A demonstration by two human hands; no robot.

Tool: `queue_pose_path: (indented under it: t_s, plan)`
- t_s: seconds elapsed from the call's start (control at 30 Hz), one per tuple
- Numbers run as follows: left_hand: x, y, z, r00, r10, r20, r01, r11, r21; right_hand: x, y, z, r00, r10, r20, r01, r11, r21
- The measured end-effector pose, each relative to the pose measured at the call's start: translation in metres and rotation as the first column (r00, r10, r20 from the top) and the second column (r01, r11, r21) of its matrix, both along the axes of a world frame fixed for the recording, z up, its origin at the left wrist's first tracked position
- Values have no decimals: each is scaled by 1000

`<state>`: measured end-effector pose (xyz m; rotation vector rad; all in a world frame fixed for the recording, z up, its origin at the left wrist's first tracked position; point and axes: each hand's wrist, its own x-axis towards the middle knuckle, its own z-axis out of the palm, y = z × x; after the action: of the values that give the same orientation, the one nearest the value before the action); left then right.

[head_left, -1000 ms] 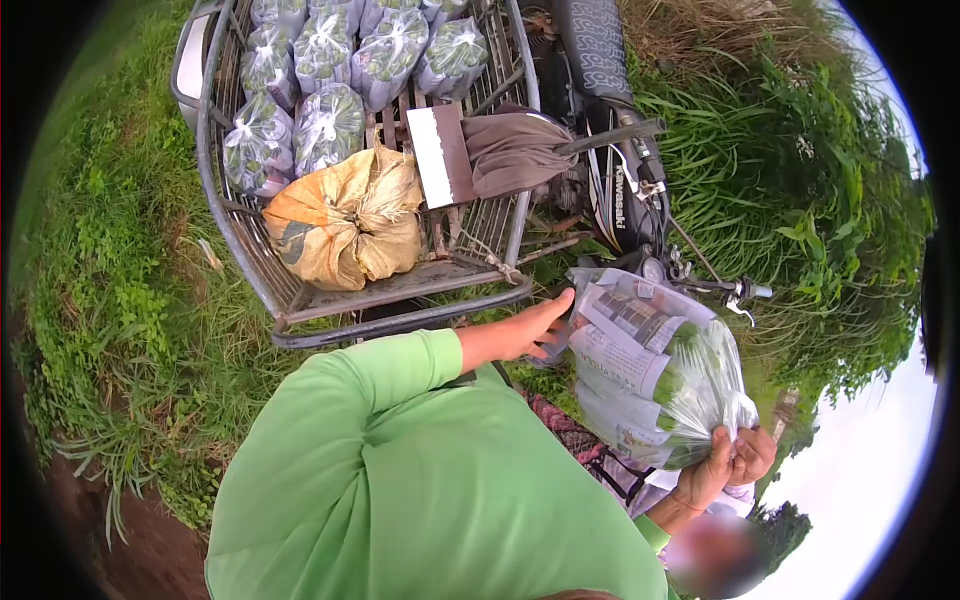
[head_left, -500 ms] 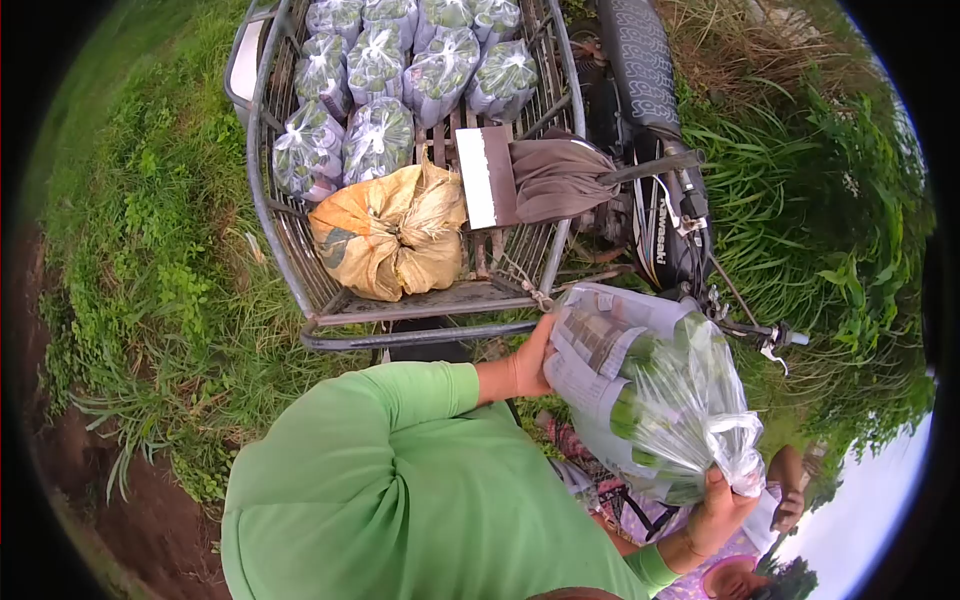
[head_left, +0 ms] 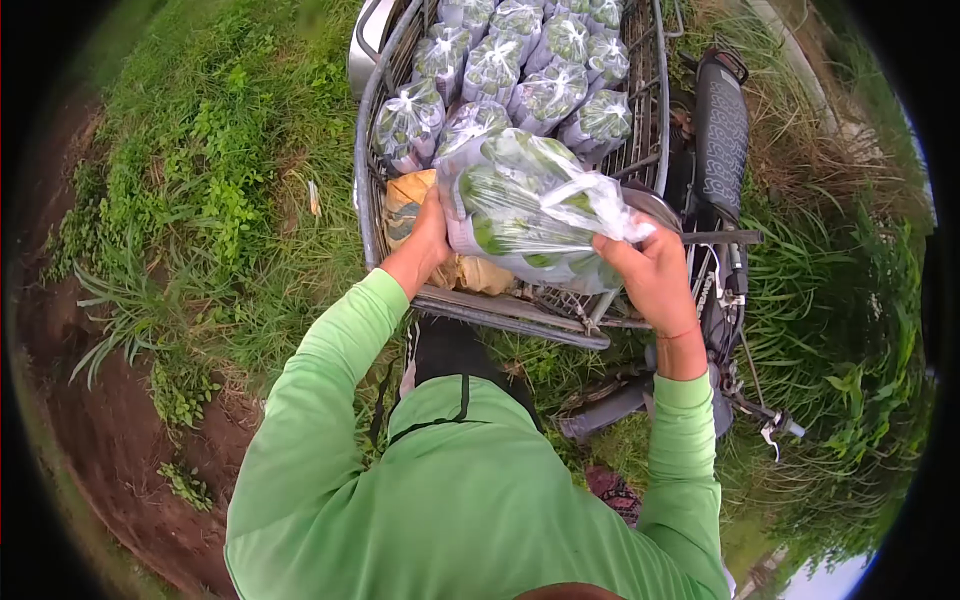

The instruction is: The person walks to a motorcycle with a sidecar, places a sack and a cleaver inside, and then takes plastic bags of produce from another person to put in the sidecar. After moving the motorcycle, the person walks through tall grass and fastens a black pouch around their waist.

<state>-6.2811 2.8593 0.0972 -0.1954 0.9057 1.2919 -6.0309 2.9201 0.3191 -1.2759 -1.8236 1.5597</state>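
Observation:
A clear plastic bag of green vegetables (head_left: 530, 205), lined with printed paper, is held tilted over the near end of a metal sidecar (head_left: 362, 200). My right hand (head_left: 655, 270) is closed on the bag's knotted top. At the paper-lined bottom end, my left hand (head_left: 425, 240) grips the bag's side, its fingers partly hidden. Just below the bag lies a yellow-tan sack (head_left: 480, 275), mostly covered by it. Similar tied bags (head_left: 492, 68) stand in rows farther back in the sidecar. The kind of vegetable cannot be made out.
A motorcycle (head_left: 722, 140) is attached along the sidecar's right side, its handlebar (head_left: 770, 415) reaching out at lower right. The sidecar's near rail (head_left: 520, 325) runs just in front of my body. Grass (head_left: 240, 170) and bare soil (head_left: 130, 450) lie to the left.
The bag has moved from the right, beside the motorcycle, to over the sidecar, with both hands on it. My view has turned, and the other person has nearly gone out of sight.

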Motion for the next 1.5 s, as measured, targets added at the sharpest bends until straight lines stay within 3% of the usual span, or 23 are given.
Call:
queue_pose_path:
  t_s: [0.07, 0.13, 0.23, 0.27, 0.33, 0.43, 0.57, 0.67, 0.73, 0.77, 0.9, 1.0, 1.03, 1.13, 1.27, 1.33, 1.4, 1.5]
  plan:
    - [-34, -14, -4, 954, -36, -299, -46, 964, -262, -44, 10, -42, 992, 121, 47, -118, 992, -50]
    - [-70, -41, -16, 839, 10, -544, -17, 1000, -9, -86, 3, -88, 967, 237, 93, -238, 971, -3]
    - [-81, -77, 11, 445, -60, -894, -62, 993, -97, -122, -24, -158, 912, 300, 281, -319, 947, 25]
    - [-79, -89, 14, 282, -129, -951, 18, 991, -129, -128, -32, -176, 867, 325, 377, -367, 929, 44]
    - [-63, -110, 15, -57, -212, -976, 163, 962, -219, -132, -53, -238, 787, 339, 515, -477, 864, 160]
    - [-51, -110, 11, -93, -369, -925, 315, 870, -379, -142, -76, -270, 502, 573, 648, -721, 691, -53]
    - [-59, -93, 9, -270, -241, -932, 241, 920, -308, -160, -84, -285, 347, 670, 656, -805, 572, -157]
    - [-68, -97, -21, -316, -271, -909, 338, 863, -375, -156, -85, -283, 415, 618, 668, -778, 622, -92]
    - [-68, -92, -10, -252, -265, -931, 389, 853, -348, -144, -81, -264, 450, 646, 616, -740, 656, -148]
    - [-66, -92, -5, -263, -253, -931, 406, 846, -345, -132, -80, -251, 552, 598, 581, -701, 710, -65]
    - [-34, -77, 18, -178, -239, -954, 559, 773, -298, -43, -70, -163, 876, 287, 387, -364, 921, 142]
    - [10, -49, 43, -130, -239, -962, 708, 657, -259, 42, -79, -97, 943, 3, 334, -47, 991, 125]
    - [30, -41, 50, -113, -217, -970, 768, 600, -224, 72, -94, -98, 919, -131, 371, 47, 973, 226]
    - [100, -25, 77, -101, -182, -978, 909, 382, -165, 150, -152, -77, 790, -384, 478, 282, 920, 273]
    - [175, -25, 74, -111, -29, -993, 989, 95, -114, 220, -276, -92, 422, -428, 799, 317, 895, 312]
    - [199, -34, 70, -102, 74, -992, 995, -9, -103, 245, -341, -86, 338, -523, 783, 518, 797, 309]
    - [211, -45, 63, -146, 99, -984, 987, -57, -152, 276, -405, -80, 146, -530, 836, 606, 715, 347]
    - [219, -48, 59, -165, 152, -975, 982, -67, -176, 319, -475, -56, -190, -290, 938, 565, 749, 346]
